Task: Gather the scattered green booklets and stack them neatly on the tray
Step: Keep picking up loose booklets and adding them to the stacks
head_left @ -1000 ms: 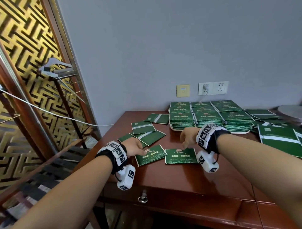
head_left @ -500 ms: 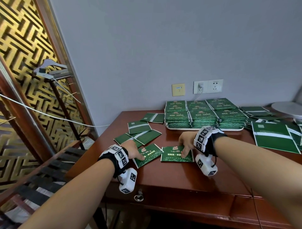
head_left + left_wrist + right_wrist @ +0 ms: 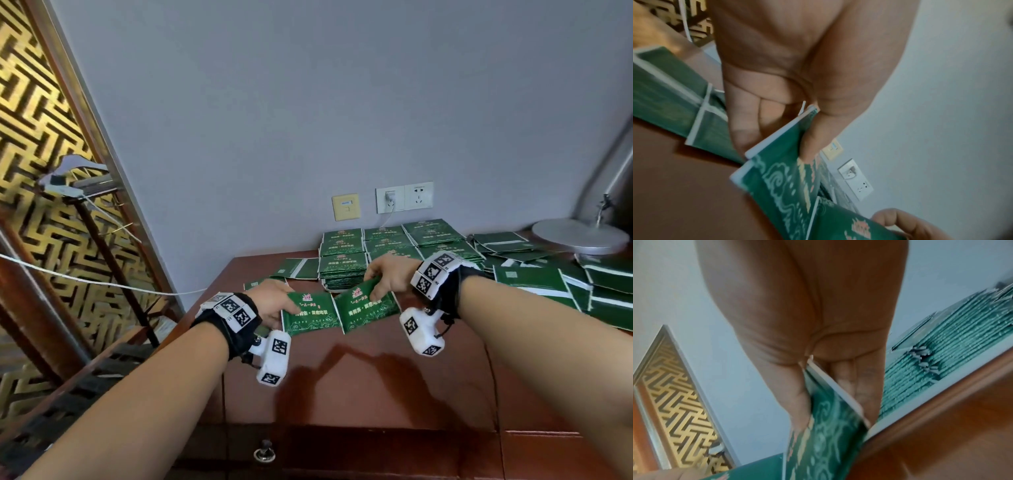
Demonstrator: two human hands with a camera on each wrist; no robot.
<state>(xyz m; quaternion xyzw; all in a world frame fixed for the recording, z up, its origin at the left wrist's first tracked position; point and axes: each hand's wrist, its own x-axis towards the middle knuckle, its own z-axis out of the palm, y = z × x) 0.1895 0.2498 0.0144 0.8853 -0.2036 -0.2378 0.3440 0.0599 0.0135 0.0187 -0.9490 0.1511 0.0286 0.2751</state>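
Observation:
My left hand [image 3: 274, 303] pinches one green booklet [image 3: 310, 317] by its left edge, lifted above the brown table [image 3: 376, 387]. The left wrist view shows the thumb [image 3: 813, 139] on the booklet [image 3: 785, 175] and the fingers beneath it. My right hand [image 3: 383, 277] pinches a second green booklet [image 3: 368, 308] by its upper right corner, tilted, side by side with the first. In the right wrist view that booklet [image 3: 824, 434] sits between thumb and fingers. Behind the hands, neat stacks of green booklets [image 3: 342, 263] fill the tray, whose white rim [image 3: 920, 405] shows in the right wrist view.
Loose green booklets lie at the table's back left [image 3: 298, 269] and in a heap on the right [image 3: 534, 281]. A round metal lamp base [image 3: 579, 236] stands at the far right. Wall sockets [image 3: 404, 197] are behind the tray. A drawer knob [image 3: 264, 452] is below the front edge.
Both hands pressed on booklets lying flat on the table; now each has lifted its booklet off the surface and holds it in the air.

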